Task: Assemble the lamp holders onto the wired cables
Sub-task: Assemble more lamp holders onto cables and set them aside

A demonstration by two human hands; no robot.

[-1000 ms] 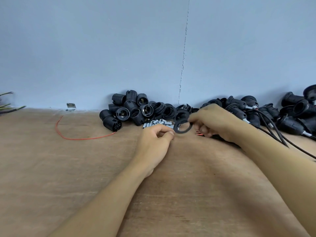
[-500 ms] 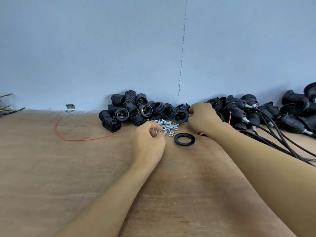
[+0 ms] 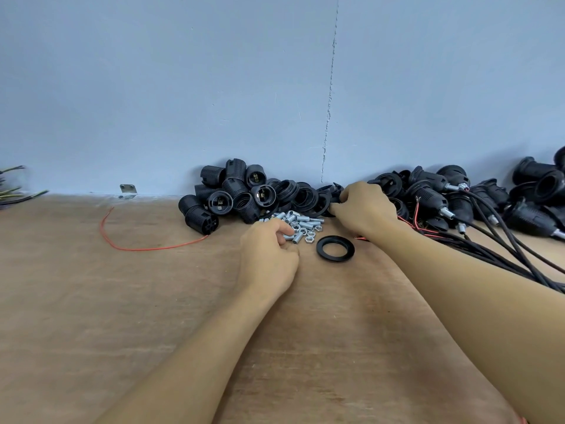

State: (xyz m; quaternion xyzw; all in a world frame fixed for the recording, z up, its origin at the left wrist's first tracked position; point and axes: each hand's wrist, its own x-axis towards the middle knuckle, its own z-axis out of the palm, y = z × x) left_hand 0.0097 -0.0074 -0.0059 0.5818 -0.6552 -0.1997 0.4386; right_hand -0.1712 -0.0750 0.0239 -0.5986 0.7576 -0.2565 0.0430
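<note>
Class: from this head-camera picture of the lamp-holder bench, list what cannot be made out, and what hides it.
Head view, right hand: what it grips, if anything; its own back covers the fingertips among the black rings.
Head view, left hand: whether it pinches any metal pieces; curled fingers hide it.
Head view, wires: blurred, cut by the left edge.
Head view, cables: near ends hidden behind the right forearm.

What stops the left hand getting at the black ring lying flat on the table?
Likely nothing, so yes: the black ring lies flat on bare table just right of the left hand, apart from the metal nuts; the right hand grips a black part farther back.
</note>
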